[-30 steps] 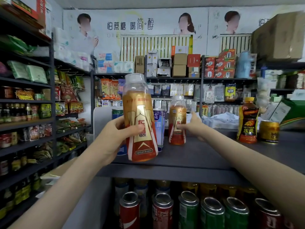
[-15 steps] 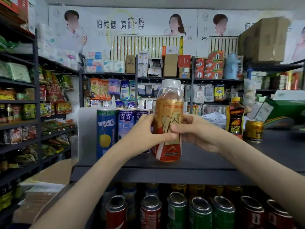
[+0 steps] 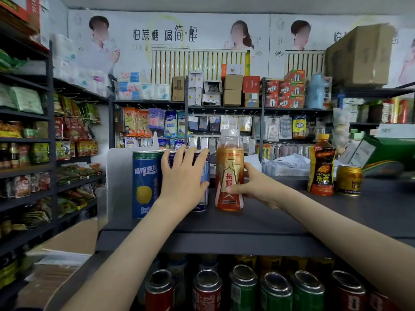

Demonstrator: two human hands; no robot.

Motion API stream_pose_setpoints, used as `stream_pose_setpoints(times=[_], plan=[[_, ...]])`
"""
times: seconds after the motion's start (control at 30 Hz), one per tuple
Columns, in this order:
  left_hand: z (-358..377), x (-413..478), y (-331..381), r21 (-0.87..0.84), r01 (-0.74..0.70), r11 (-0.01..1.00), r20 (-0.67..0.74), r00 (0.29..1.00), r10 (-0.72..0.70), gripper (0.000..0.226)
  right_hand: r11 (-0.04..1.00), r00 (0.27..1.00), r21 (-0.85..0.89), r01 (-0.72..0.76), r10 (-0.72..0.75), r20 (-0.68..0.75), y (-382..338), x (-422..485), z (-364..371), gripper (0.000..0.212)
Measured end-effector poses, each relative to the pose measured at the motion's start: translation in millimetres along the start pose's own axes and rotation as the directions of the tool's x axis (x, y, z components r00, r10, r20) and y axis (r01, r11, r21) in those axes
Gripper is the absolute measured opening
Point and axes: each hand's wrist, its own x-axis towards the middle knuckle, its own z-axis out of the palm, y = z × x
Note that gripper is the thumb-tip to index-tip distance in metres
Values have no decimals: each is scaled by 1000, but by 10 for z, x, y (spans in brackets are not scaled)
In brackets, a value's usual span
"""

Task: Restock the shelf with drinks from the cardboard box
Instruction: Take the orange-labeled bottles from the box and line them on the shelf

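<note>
Orange bottle (image 3: 229,173) stands near the shelf's (image 3: 224,223) front edge. The right hand (image 3: 251,187) curls round it, seemingly aligning it, while the left hand (image 3: 183,176), fingers spread, braces the cans (image 3: 144,182).

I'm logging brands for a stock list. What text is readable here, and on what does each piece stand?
"怕蔗糖 喝简·醇": wall poster.
"东鹏": orange bottle, gripped by the right hand.
"HI-TIGER" and "乐虎": dark bottle.
"厦普赛尔": blue can.
Gold can, lower-shelf cans and the hanging packets at the back: too small or blurred to read.
</note>
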Motion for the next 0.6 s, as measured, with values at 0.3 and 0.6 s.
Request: stream_pose_setpoints(times=[0.3, 0.6], plan=[[83, 1, -28, -9, -21, 1000, -101, 995, 20, 75, 999, 999, -24, -36, 35, -28, -14, 24, 28, 60], [140, 0, -66, 19, -46, 999, -105, 993, 48, 75, 973, 989, -215, 82, -106, -102, -56, -96, 87, 104]])
